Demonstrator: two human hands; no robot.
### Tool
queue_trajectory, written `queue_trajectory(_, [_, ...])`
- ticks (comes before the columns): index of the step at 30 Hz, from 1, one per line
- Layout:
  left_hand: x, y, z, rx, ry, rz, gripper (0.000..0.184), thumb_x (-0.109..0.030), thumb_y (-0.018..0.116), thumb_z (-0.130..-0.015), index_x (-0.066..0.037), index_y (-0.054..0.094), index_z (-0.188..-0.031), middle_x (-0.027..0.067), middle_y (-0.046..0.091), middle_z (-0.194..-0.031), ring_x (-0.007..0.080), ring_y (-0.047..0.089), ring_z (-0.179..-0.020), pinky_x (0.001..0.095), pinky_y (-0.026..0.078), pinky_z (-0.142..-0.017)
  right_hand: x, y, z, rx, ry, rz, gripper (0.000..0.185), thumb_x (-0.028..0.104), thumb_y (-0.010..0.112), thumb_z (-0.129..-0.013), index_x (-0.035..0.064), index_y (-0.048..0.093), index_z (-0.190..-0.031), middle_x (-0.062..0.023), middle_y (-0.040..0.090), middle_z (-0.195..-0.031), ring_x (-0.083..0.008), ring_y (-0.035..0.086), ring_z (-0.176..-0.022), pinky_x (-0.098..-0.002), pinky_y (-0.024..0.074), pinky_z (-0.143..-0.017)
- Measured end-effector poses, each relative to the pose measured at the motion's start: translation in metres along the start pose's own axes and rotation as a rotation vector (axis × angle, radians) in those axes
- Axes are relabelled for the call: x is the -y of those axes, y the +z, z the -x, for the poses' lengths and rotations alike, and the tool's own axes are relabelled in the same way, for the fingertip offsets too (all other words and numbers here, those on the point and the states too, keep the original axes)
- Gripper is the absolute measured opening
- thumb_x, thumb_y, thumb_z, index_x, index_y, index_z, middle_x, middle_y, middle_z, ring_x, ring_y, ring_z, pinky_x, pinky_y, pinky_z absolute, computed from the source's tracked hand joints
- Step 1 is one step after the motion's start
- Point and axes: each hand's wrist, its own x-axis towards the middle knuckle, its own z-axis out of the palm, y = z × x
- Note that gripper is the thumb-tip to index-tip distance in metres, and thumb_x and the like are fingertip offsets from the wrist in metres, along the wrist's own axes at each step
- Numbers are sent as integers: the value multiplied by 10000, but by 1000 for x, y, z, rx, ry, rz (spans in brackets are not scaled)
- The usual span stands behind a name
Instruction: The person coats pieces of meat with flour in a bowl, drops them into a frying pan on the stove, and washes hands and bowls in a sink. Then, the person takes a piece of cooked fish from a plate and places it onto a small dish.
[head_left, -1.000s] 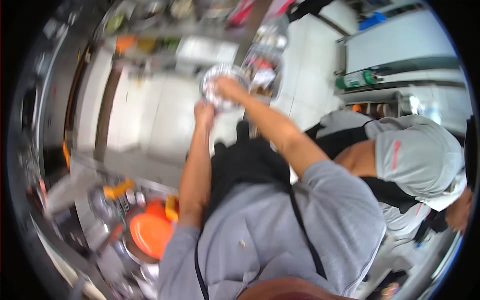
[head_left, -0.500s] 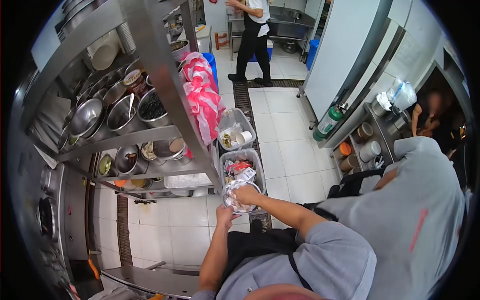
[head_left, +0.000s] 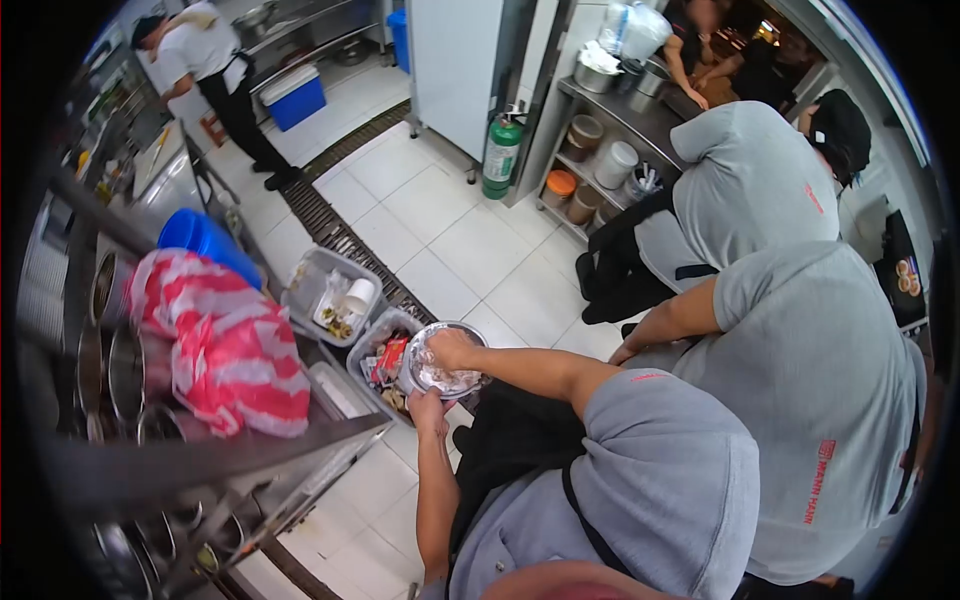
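My left hand (head_left: 430,409) grips the near rim of a round metal bowl (head_left: 484,338) from the lower left. Inside the bowl lies a white, floury-looking mix (head_left: 458,382) with pinkish lumps. My right hand (head_left: 452,350) reaches down into this mix, and its fingers are buried, so their grip does not show. The bowl is held tilted over the right edge of a grey plastic bin (head_left: 362,352) with red and white wrappers in it.
A second bin (head_left: 315,292) holds a white cup and scraps. A red-and-white striped bag (head_left: 225,345) sits on the steel rack at left. Co-workers in grey shirts (head_left: 810,400) stand close on my right. A green cylinder (head_left: 502,155) stands beside the shelves.
My view has swung to the right, so the co-workers show more fully and the rack less. My left hand stays on the bowl and my right hand stays in the mix.
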Motion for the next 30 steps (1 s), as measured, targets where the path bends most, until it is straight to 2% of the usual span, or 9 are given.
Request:
queue_trajectory(6, [-65, 60, -45, -24, 51, -168, 298, 32, 480, -812, -1, 591, -1086, 110, 646, -959, 198, 642, -697, 300, 566, -495, -45, -31, -78, 132, -126, 63, 258, 313, 651, -777, 111, 676, -935, -220, 659, -903, -397, 647, -858, -479, 523, -727])
queue_trajectory(12, [-79, 105, -179, 15, 116, -84, 326, 21, 477, -812, -24, 590, -1115, 101, 641, -997, 184, 644, -744, 302, 545, -503, -114, -67, -193, 194, -408, 7, 285, 164, 707, -612, 95, 667, -886, -160, 671, -855, -360, 648, -880, -482, 515, -728])
queue_trajectory(21, [-191, 218, -302, 125, -44, -1, 389, 12, 489, -801, 11, 537, -1188, 118, 637, -976, 206, 649, -716, 307, 546, -506, -184, -160, -331, 40, -112, 97, 203, 170, 585, -704, 30, 714, -775, -202, 683, -798, -340, 685, -746, -458, 546, -640])
queue_trajectory(24, [-221, 240, -347, 176, 72, 147, 269, -23, 488, -816, 31, 579, -1063, 103, 641, -868, 193, 649, -702, 311, 520, -543, -214, -155, -394, -282, -402, 94, 118, 170, 585, -711, 95, 675, -695, -166, 645, -721, -306, 642, -716, -443, 505, -635])
queue_trajectory(25, [-241, 246, -361, 125, 17, 145, 220, -32, 502, -810, 30, 579, -1006, 95, 631, -834, 193, 641, -685, 313, 512, -535, -195, -194, -409, -51, -261, 298, 92, 123, 632, -654, 59, 649, -719, -159, 634, -729, -302, 627, -687, -439, 500, -589])
queue_trajectory(26, [-270, 254, -363, 96, 49, 182, 195, -31, 510, -799, 19, 580, -973, 88, 621, -812, 199, 629, -667, 329, 523, -524, -184, -217, -429, 138, -126, 297, 129, 138, 644, -682, 52, 659, -776, -163, 641, -816, -310, 616, -801, -437, 498, -708])
queue_trajectory(27, [-260, 248, -407, 23, 67, -124, 213, -52, 530, -799, 19, 573, -996, 102, 619, -823, 224, 626, -644, 352, 548, -507, -194, -213, -457, -52, -335, 416, 250, 176, 656, -700, 43, 657, -912, -184, 629, -963, -327, 579, -972, -450, 454, -845])
queue_trajectory(28, [-296, 252, -407, -45, 84, 38, 196, -68, 558, -780, 38, 590, -942, 114, 604, -751, 241, 616, -591, 373, 560, -482, -180, -221, -477, -70, -300, 388, 359, 215, 659, -700, 41, 634, -1012, -207, 592, -1093, -357, 530, -1067, -479, 412, -901])
queue_trajectory(30, [-346, 255, -439, -98, 115, -17, 178, -81, 581, -796, 51, 622, -908, 125, 630, -745, 222, 627, -589, 366, 548, -467, -178, -236, -535, 174, -493, 251, 464, 261, 660, -696, 14, 589, -1082, -230, 579, -1096, -364, 532, -1074, -477, 399, -940])
